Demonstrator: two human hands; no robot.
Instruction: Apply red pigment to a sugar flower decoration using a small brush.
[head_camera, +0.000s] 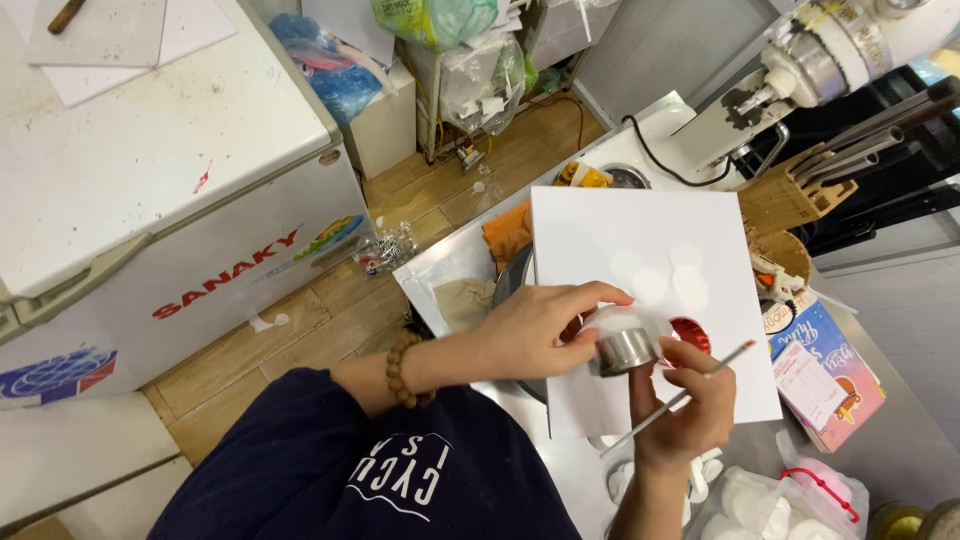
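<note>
My left hand (545, 325) holds a small round metal cutter ring (624, 351) with a thin white disc at its top, over the near edge of a white square board (640, 250). My right hand (690, 405) grips a thin brush (700, 385) that points up to the right, its fingers touching the ring from below. A red round patch (690, 333) lies on the board just right of the ring. Several pale white discs (655, 280) rest on the board's middle. A bead bracelet (402, 368) circles my left wrist.
A white chest freezer (150, 180) stands at the left on a wooden floor. A stand mixer (820, 60) and a knife block (790, 195) sit at the back right. Printed boxes (825, 370) lie right of the board. A bag of white discs (760, 505) sits at the bottom right.
</note>
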